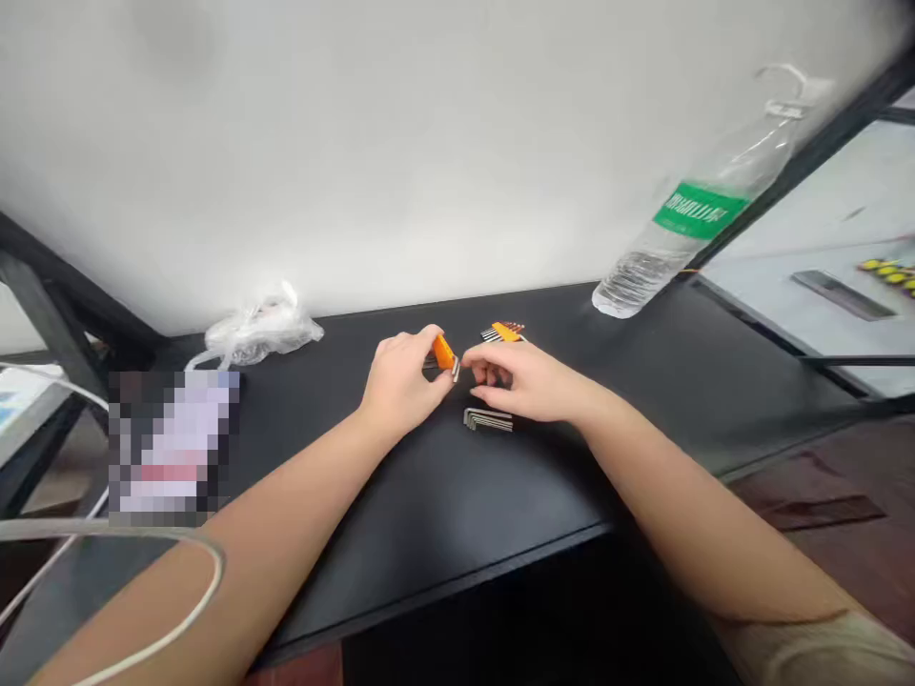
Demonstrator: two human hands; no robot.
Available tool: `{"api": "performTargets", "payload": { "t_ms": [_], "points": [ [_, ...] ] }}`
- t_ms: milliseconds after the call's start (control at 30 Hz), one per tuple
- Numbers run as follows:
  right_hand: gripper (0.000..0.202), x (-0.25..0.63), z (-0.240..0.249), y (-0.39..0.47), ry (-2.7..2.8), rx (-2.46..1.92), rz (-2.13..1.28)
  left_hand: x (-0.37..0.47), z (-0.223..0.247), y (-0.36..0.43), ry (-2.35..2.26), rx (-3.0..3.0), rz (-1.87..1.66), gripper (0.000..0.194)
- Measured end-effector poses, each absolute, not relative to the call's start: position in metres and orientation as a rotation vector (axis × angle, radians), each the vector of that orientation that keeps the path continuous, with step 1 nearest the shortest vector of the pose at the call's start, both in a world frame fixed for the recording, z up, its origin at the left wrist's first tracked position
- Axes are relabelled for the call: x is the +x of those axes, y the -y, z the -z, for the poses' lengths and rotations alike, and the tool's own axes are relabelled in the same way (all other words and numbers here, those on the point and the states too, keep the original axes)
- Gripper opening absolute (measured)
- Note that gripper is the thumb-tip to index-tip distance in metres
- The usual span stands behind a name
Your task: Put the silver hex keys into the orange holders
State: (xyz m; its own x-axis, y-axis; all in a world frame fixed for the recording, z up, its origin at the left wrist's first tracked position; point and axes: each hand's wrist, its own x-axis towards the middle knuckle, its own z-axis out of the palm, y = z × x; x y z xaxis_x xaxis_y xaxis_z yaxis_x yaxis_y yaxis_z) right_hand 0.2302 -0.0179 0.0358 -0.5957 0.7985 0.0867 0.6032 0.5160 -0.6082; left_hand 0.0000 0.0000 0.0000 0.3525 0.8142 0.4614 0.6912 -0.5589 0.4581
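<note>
My left hand [400, 376] is closed on an orange hex key holder [444, 353], gripping it between thumb and fingers. Short bent metal ends of hex keys [456, 368] stick out on its right side. Just right of it is my right hand [511, 376], its fingers curled and the thumb apart from the index finger, with nothing visible between them. Several loose L-shaped hex keys [490, 420] lie side by side on the black tabletop [457, 514] below my right hand. Behind that hand lies a second orange holder [506, 332] with several keys in it, partly hidden.
A clear plastic bottle [690, 210] with a green label stands at the back right against the wall. A crumpled clear plastic bag [261, 329] lies at the back left, near a blurred-out object [175, 448]. A white cable [214, 581] loops across the lower left.
</note>
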Motion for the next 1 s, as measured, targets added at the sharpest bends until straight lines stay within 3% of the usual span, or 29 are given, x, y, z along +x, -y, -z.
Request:
{"api": "performTargets", "payload": {
  "t_ms": [200,300,467,633,1000],
  "points": [
    [0.040,0.234,-0.037,0.018,2.405,-1.251,-0.938,0.002,-0.003,0.000,-1.355,2.397,-0.996,0.027],
    [0.030,0.237,-0.038,0.016,2.532,-1.296,-0.935,0.002,-0.004,-0.001,-1.347,2.377,-1.009,0.025],
    [0.006,0.234,-0.038,0.016,2.716,-1.320,-0.743,0.002,-0.004,-0.002,-1.338,2.384,-1.009,0.024],
    [0.008,0.236,-0.037,0.018,2.711,-1.502,-0.355,0.003,-0.003,-0.002,-1.322,2.413,-1.021,0.025],
    [0.021,0.225,-0.029,0.011,1.513,-0.886,-1.008,0.005,-0.004,0.002,-1.248,2.491,-1.014,0.022]
  ]
}}
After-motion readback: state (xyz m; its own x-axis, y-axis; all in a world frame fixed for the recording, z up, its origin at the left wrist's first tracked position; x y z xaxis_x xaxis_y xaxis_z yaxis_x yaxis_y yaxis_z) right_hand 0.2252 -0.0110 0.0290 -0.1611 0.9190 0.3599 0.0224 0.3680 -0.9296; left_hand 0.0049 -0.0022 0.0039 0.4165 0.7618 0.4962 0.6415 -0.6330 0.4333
